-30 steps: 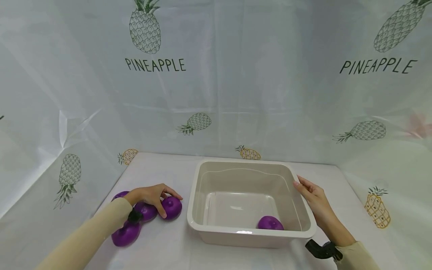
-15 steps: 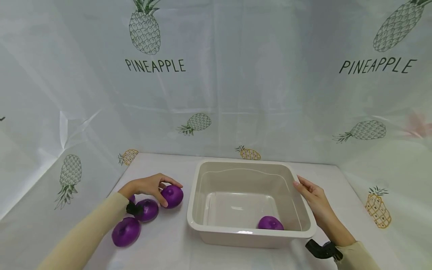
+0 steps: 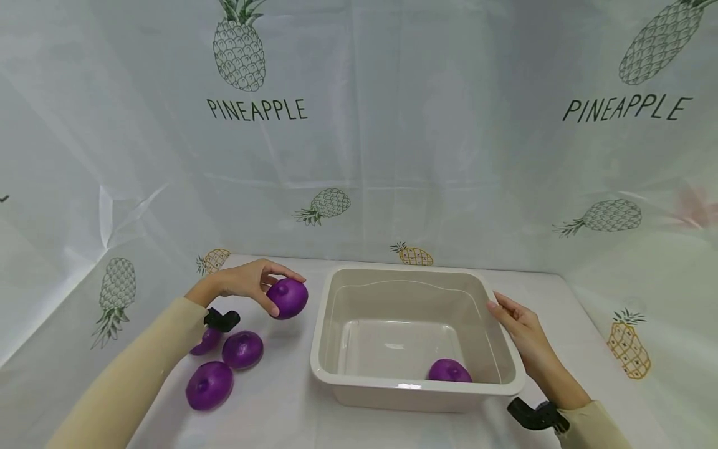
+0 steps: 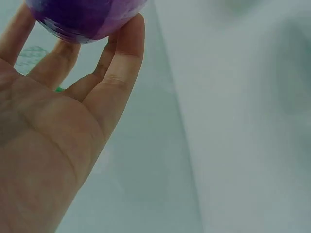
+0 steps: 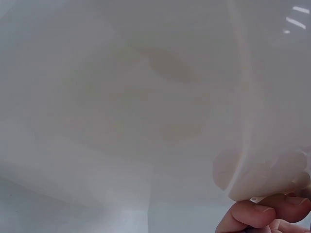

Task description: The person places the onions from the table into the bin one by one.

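My left hand [image 3: 247, 282] holds a glossy purple onion [image 3: 288, 298] between thumb and fingers, raised above the table to the left of the basin. In the left wrist view, the fingertips support the onion [image 4: 85, 17] at the top edge of the picture. A beige plastic basin [image 3: 417, 388] stands in the middle, with one purple onion [image 3: 449, 371] lying inside near its front wall. My right hand [image 3: 524, 333] grips the basin's right rim, thumb on the inner side. In the right wrist view, curled fingers [image 5: 252, 214] press under the rim.
Left of the basin lie a purple onion [image 3: 243, 350], another purple onion [image 3: 209, 385] closer to me, and a third onion [image 3: 207, 341] partly hidden by the left wrist strap [image 3: 222, 320]. A pineapple-printed sheet [image 3: 426, 143] rises behind the white table [image 3: 291, 399].
My left hand has lifted its onion off the table, moving up and away from me. The onions beneath the left arm show more fully. The right hand and basin have stayed put.
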The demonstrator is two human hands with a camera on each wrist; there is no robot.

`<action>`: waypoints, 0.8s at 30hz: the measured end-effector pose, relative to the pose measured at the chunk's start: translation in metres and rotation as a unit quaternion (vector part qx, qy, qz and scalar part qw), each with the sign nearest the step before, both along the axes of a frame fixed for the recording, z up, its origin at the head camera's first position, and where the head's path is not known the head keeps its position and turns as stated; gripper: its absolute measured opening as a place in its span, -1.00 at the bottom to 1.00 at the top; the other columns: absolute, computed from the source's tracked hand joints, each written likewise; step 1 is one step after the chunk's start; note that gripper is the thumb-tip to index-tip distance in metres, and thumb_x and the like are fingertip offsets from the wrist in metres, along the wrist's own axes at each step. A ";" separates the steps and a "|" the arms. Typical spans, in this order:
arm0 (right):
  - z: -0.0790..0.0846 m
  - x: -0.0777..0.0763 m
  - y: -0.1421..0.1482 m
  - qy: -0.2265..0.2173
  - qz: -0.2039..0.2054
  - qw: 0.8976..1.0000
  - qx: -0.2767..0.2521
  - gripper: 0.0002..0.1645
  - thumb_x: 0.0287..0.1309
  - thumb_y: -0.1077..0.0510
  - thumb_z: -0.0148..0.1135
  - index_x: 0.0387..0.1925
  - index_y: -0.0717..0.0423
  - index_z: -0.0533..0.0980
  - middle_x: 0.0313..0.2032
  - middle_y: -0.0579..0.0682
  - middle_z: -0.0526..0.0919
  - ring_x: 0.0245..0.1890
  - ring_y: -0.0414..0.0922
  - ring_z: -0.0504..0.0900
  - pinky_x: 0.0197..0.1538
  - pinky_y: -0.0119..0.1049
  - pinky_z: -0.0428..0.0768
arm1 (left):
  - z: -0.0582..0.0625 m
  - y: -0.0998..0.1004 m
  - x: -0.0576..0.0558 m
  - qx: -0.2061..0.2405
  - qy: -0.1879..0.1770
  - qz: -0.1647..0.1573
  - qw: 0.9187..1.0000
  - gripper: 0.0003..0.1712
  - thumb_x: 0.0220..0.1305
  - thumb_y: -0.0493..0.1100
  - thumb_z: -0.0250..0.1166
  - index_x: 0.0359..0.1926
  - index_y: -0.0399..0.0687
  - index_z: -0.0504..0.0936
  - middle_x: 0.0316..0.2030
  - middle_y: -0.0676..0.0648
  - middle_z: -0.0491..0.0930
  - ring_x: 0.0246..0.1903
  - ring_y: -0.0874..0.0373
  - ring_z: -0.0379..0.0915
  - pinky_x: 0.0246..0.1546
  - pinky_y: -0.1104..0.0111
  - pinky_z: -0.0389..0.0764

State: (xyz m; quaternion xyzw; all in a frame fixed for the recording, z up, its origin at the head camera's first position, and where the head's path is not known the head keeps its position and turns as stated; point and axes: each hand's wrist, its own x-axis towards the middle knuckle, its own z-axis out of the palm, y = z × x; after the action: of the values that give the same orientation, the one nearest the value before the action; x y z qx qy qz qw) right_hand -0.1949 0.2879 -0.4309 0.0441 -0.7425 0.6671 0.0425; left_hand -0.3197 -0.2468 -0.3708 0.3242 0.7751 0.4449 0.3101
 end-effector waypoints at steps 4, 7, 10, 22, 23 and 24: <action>0.000 0.000 0.000 -0.002 -0.004 1.000 0.002 -0.29 0.51 0.13 0.02 0.45 0.48 0.07 -0.07 -0.37 0.65 -0.12 -0.29 0.68 -0.20 -0.32 0.70 | 0.016 0.012 -0.004 0.011 0.005 -0.015 1.000 -0.14 -0.02 -0.33 0.57 0.36 -0.09 0.47 0.38 -0.23 0.31 0.16 -0.16 0.48 0.09 0.07 0.58; 0.000 0.000 0.001 -0.006 -0.006 1.000 -0.002 -0.30 0.52 0.14 0.02 0.45 0.47 0.08 -0.07 -0.37 0.65 -0.12 -0.30 0.68 -0.20 -0.33 0.70 | 0.024 0.023 -0.008 0.021 0.006 -0.032 0.999 -0.14 0.00 -0.35 0.56 0.36 -0.14 0.46 0.39 -0.32 0.26 0.18 -0.17 0.46 0.09 0.06 0.58; 0.001 0.000 0.001 -0.008 -0.004 1.000 -0.006 -0.30 0.52 0.14 0.02 0.46 0.46 0.07 -0.07 -0.37 0.65 -0.12 -0.30 0.68 -0.20 -0.34 0.70 | 0.031 0.034 -0.010 0.025 0.005 -0.045 0.999 -0.13 -0.01 -0.36 0.56 0.37 -0.20 0.43 0.39 -0.34 0.25 0.19 -0.18 0.45 0.08 0.03 0.58; 0.002 0.000 0.001 -0.012 -0.005 1.000 -0.005 -0.28 0.51 0.12 0.03 0.46 0.45 0.07 -0.06 -0.36 0.64 -0.11 -0.31 0.67 -0.18 -0.34 0.69 | 0.048 0.093 -0.014 0.002 0.007 -0.090 0.996 -0.11 -0.06 -0.33 0.60 0.35 -0.10 0.49 0.32 -0.12 0.43 0.16 -0.11 0.50 0.06 0.07 0.60; 0.002 0.000 0.001 -0.012 -0.005 1.000 -0.002 -0.28 0.51 0.11 0.03 0.46 0.45 0.07 -0.06 -0.36 0.64 -0.11 -0.31 0.67 -0.17 -0.34 0.69 | 0.048 0.100 -0.013 -0.004 0.008 -0.098 0.995 -0.12 -0.06 -0.32 0.61 0.35 -0.06 0.50 0.33 -0.12 0.42 0.14 -0.09 0.51 0.05 0.08 0.61; 0.002 0.000 0.001 -0.012 -0.005 1.000 0.000 -0.28 0.51 0.10 0.03 0.46 0.44 0.07 -0.06 -0.36 0.64 -0.11 -0.31 0.67 -0.17 -0.33 0.69 | 0.048 0.106 -0.012 -0.008 0.008 -0.108 0.994 -0.12 -0.07 -0.32 0.61 0.34 -0.03 0.51 0.33 -0.12 0.41 0.13 -0.08 0.53 0.05 0.08 0.61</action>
State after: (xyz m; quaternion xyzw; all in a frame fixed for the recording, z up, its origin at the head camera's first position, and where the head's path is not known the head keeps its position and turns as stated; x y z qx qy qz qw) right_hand -0.1951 0.2885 -0.4285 0.0320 -0.7430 0.6676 0.0367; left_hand -0.3320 -0.1408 -0.3228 0.4071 0.7418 0.3996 0.3524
